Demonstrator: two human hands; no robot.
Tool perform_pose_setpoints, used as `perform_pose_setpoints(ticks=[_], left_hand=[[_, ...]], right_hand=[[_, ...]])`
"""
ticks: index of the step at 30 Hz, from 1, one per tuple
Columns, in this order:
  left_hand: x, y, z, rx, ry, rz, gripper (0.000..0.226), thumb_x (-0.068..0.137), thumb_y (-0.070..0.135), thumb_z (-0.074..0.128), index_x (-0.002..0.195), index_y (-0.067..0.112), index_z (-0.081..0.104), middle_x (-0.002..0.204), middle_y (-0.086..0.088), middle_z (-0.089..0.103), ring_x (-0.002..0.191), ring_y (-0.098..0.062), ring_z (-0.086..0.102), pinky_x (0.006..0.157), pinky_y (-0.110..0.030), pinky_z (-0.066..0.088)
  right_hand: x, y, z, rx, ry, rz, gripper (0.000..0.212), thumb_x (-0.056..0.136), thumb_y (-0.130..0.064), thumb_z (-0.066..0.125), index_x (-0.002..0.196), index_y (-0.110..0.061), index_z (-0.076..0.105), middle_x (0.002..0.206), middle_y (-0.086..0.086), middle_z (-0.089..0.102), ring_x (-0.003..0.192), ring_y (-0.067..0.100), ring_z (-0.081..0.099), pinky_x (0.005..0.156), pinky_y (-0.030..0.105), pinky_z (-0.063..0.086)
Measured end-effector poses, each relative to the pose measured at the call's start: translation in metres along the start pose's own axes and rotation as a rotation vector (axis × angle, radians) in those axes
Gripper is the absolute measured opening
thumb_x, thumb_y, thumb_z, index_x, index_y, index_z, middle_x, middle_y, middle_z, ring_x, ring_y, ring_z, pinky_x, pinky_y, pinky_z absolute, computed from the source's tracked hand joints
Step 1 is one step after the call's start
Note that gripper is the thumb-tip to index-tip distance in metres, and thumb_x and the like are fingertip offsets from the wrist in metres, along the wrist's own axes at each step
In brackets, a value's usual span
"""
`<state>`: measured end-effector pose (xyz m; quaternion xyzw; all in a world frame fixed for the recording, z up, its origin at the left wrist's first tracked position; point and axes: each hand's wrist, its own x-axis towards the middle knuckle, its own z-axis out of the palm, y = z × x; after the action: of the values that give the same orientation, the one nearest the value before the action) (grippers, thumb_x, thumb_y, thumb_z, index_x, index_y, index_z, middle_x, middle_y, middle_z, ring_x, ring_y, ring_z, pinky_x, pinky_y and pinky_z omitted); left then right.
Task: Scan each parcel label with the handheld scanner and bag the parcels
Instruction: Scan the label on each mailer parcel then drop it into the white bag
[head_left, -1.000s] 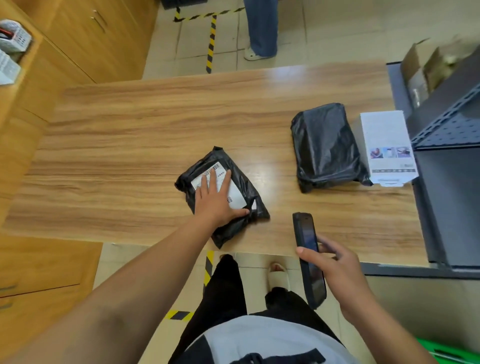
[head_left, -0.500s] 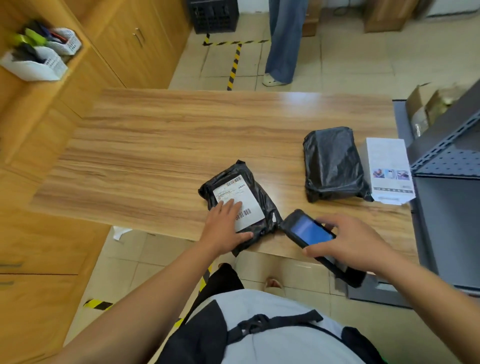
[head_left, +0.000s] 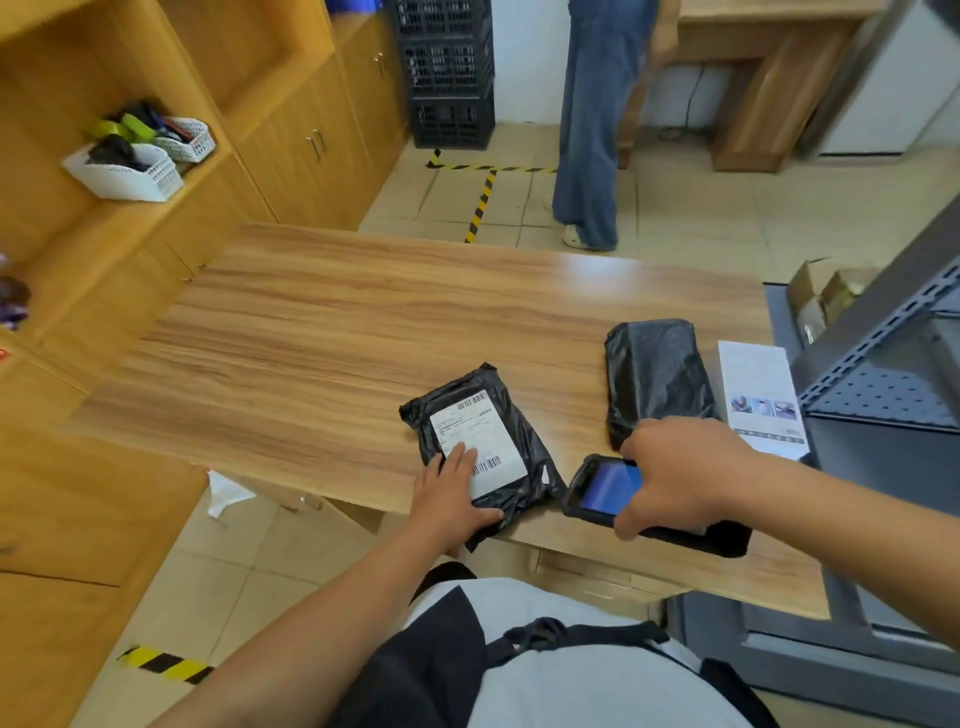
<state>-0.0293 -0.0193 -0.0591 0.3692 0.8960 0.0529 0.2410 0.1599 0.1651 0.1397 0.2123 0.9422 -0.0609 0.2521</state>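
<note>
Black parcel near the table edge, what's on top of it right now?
A white shipping label with two barcodes lies on the black parcel, and the left hand presses flat on its lower corner. The fingers hide part of the label's print.

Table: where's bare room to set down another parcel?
Bare: table left half and far strip, left of and beyond the labelled parcel and plain parcel. Crowded: near right, where those, the box, the scanner in the right hand and the left hand cluster.
</note>
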Motion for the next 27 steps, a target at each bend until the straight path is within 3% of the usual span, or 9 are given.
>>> perform_pose_setpoints(ticks=[13,18,23,25,27], left_hand=[[0.005,-0.006,0.003,-0.006,-0.013,0.006,0.112,0.073,0.074,0.065,0.158,0.029,0.008,0.167,0.008,0.003,0.152,-0.030,0.006,0.121,-0.047,0.010],[0.012,-0.001,-0.004,-0.011,-0.005,-0.017,0.109,0.072,0.084,0.051,0.157,0.028,0.012,0.166,0.001,0.009,0.151,-0.029,0.007,0.121,-0.048,0.010],[0.025,0.021,-0.020,-0.137,0.033,-0.231,0.100,0.078,0.074,0.056,0.156,0.023,0.019,0.161,-0.010,0.021,0.146,-0.033,0.019,0.118,-0.048,0.020],[0.033,0.036,-0.028,-0.254,-0.009,-0.384,0.105,0.076,0.077,0.058,0.157,0.025,0.015,0.161,-0.011,0.017,0.145,-0.035,0.019,0.117,-0.049,0.022],[0.042,0.052,-0.036,-0.382,-0.052,-0.534,0.114,0.070,0.081,0.061,0.158,0.030,0.009,0.161,-0.012,0.012,0.144,-0.037,0.016,0.114,-0.052,0.023]], right_hand=[[-0.016,0.007,-0.005,0.007,-0.010,0.074,0.056,0.049,-0.077,0.065,0.069,-0.027,0.050,0.075,-0.006,0.060,0.062,0.011,0.053,0.050,0.030,0.032],[-0.022,0.017,-0.005,0.080,-0.002,0.115,0.057,0.049,-0.076,0.068,0.069,-0.025,0.054,0.071,-0.004,0.060,0.062,0.013,0.055,0.050,0.029,0.034],[-0.036,0.034,0.001,0.419,0.022,0.209,0.066,0.045,-0.077,0.070,0.083,-0.023,0.065,0.071,-0.006,0.064,0.063,0.011,0.059,0.058,0.032,0.043],[-0.046,0.038,0.010,0.630,0.085,0.252,0.067,0.043,-0.076,0.073,0.087,-0.026,0.069,0.066,-0.007,0.066,0.057,0.009,0.062,0.058,0.032,0.046],[-0.058,0.037,0.023,0.898,0.178,0.313,0.066,0.041,-0.074,0.076,0.093,-0.034,0.071,0.074,-0.011,0.070,0.062,0.008,0.068,0.059,0.029,0.053]])
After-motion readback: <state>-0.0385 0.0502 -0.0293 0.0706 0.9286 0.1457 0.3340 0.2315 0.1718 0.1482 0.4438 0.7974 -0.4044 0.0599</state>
